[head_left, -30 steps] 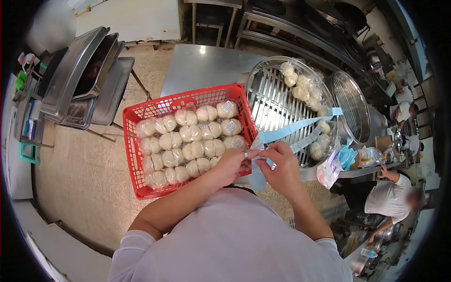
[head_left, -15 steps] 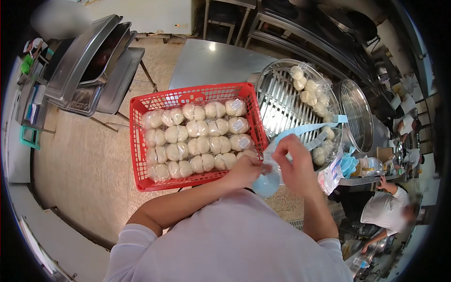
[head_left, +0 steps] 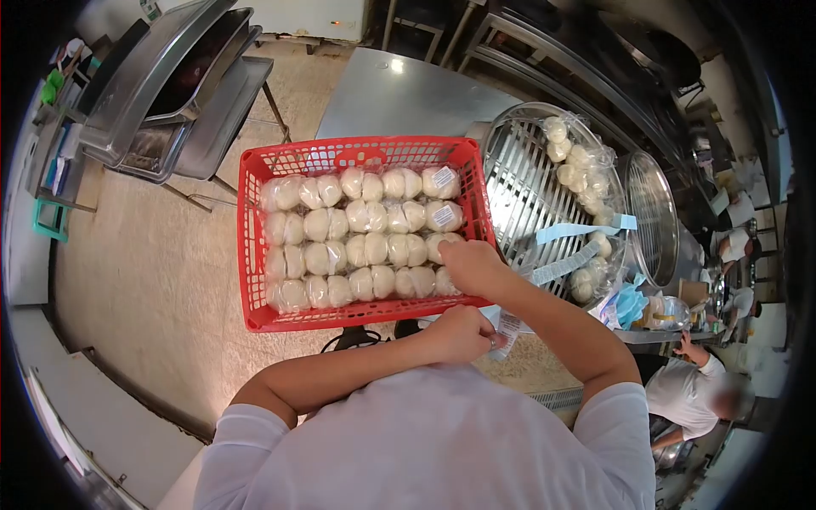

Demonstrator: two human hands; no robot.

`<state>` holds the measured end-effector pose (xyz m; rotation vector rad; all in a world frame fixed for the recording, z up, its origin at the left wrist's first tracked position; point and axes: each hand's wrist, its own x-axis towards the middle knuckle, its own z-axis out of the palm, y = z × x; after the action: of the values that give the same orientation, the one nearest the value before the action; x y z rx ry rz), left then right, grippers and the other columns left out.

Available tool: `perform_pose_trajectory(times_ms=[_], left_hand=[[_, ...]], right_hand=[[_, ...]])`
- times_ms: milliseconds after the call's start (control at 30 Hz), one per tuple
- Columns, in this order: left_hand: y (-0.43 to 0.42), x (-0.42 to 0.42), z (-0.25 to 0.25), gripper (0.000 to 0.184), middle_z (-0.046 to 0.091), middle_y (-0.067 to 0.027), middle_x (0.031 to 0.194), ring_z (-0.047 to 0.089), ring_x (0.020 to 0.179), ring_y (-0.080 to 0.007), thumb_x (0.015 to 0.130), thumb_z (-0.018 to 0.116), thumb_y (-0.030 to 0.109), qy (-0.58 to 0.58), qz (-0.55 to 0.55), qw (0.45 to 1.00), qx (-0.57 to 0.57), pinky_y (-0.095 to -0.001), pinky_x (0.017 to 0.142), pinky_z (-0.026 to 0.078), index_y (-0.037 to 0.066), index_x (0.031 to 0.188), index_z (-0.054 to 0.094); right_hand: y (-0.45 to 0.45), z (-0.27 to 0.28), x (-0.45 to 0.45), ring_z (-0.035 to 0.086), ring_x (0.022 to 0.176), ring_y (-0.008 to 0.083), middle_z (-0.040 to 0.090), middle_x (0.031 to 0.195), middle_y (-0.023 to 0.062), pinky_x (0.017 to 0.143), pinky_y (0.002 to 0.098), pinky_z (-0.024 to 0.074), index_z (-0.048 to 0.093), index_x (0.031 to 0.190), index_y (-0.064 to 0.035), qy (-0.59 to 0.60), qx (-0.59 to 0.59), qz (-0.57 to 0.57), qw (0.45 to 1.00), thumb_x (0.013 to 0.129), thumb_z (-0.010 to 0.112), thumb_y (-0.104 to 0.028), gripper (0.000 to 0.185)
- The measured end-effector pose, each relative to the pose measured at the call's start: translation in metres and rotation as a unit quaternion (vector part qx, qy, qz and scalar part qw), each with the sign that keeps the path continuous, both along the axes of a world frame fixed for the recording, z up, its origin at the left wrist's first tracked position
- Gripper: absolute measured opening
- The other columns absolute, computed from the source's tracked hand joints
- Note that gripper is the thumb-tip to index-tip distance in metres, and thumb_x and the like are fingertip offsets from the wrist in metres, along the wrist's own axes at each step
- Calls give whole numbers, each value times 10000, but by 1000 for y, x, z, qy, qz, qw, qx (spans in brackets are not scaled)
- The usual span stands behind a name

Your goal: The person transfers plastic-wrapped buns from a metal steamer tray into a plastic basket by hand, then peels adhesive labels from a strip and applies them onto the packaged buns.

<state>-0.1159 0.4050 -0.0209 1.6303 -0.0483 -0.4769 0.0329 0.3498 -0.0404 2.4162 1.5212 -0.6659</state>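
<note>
A red plastic basket (head_left: 365, 321) holds several rows of round white buns (head_left: 367, 216) in clear wrap. Two rows carry white printed labels (head_left: 444, 177) at their right ends. My right hand (head_left: 472, 265) reaches over the basket's right edge, its fingers on the end bun of the third row; whether a label is under them is hidden. Below the basket's lower right corner, my left hand (head_left: 461, 334) is closed on a strip of labels (head_left: 508, 334) that hangs toward the right. More label strip (head_left: 565, 265) and blue backing (head_left: 582, 229) lie over the round slatted tray.
The round metal tray (head_left: 529, 183) at the right holds more bagged buns (head_left: 582, 157). A second round rack (head_left: 653, 217) stands beyond it. Blue cloth (head_left: 631, 303) lies by the table edge. A co-worker (head_left: 693, 387) is at the lower right. Large metal trays (head_left: 153, 85) are at the left.
My right hand has moved left from the label strip onto the basket's end bun. My left hand keeps the strip near my body. The view has shifted, so the basket appears slightly higher.
</note>
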Motion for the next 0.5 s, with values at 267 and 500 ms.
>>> perform_pose_trajectory(times_ms=[267,500], left_hand=[[13,7,2,238,717,-67,769,565,692,-113,957,782,221,20,96,992,-84,-312,653,473,24,1087,814],[33,24,-3,190,694,13,865,570,713,-76,995,719,170,136,217,929,-266,-246,622,436,23,1099,780]], right_hand=[[-4,68,15,749,825,319,739,939,166,694,426,584,665,1031,1,-73,175,-104,976,891,740,-159,225],[-55,152,-23,684,805,368,688,909,159,706,454,543,738,1015,-9,102,336,-214,911,853,814,-137,220]])
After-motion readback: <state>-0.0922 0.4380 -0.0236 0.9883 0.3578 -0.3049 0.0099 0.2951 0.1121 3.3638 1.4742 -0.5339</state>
